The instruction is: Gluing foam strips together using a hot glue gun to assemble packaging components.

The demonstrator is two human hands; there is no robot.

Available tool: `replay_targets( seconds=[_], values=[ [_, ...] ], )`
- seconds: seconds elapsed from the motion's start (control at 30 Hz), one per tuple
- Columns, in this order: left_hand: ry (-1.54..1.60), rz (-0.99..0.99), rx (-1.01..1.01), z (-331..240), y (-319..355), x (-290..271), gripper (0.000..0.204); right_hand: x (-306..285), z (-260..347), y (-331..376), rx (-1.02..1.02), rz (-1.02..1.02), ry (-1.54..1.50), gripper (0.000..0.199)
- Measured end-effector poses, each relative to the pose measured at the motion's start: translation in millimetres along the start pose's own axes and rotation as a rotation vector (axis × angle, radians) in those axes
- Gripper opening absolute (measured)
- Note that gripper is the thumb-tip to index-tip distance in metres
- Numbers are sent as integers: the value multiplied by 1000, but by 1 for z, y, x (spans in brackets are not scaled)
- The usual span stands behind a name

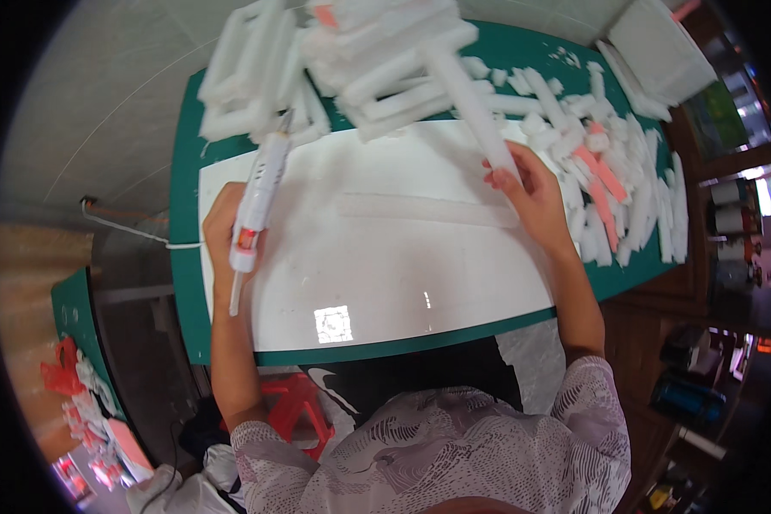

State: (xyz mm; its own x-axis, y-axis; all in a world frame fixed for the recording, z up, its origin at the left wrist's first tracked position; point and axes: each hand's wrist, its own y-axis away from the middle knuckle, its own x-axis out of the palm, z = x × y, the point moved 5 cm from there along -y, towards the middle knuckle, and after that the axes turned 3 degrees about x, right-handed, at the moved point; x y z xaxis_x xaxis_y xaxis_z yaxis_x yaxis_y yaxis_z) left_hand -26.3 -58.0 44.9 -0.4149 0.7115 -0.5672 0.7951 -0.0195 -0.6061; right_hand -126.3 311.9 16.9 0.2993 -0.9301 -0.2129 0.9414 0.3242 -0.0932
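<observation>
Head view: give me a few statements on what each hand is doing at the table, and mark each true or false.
1. The left hand grips a white glue gun. True.
2. The glue gun's nozzle points toward the person. False: it points away, toward the white foam frames.
3. The right hand holds a white foam stick. True.
4. The work surface is a bare wooden table. False: a white board lies on a green table.
5. A heap of foam offcuts, some pink, lies to the right of the board. True.
</observation>
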Motion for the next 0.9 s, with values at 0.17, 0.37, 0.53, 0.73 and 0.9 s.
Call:
replay_targets(
  seconds=[0.17, 0.37, 0.53, 0.73, 0.9],
  values=[
    [-65, 29, -38, -5, 1, 3, 9, -23, -11, -10, 128, 21, -557, 43],
    [-3, 77, -38, -7, 8, 16, 7, -28, -14, -9, 120, 83, -880, 50],
    [69, 181, -61, -10, 15, 26, 27, -26, -13, -6, 107, 96, -927, 49],
    [141, 207, -3, -23, 12, 33, 31, -22, -10, -6, 56, 192, -849, 55],
    [42, 204, 82, -24, 13, 32, 33, -9, -12, -3, 208, 594, -919, 57]
  ],
)
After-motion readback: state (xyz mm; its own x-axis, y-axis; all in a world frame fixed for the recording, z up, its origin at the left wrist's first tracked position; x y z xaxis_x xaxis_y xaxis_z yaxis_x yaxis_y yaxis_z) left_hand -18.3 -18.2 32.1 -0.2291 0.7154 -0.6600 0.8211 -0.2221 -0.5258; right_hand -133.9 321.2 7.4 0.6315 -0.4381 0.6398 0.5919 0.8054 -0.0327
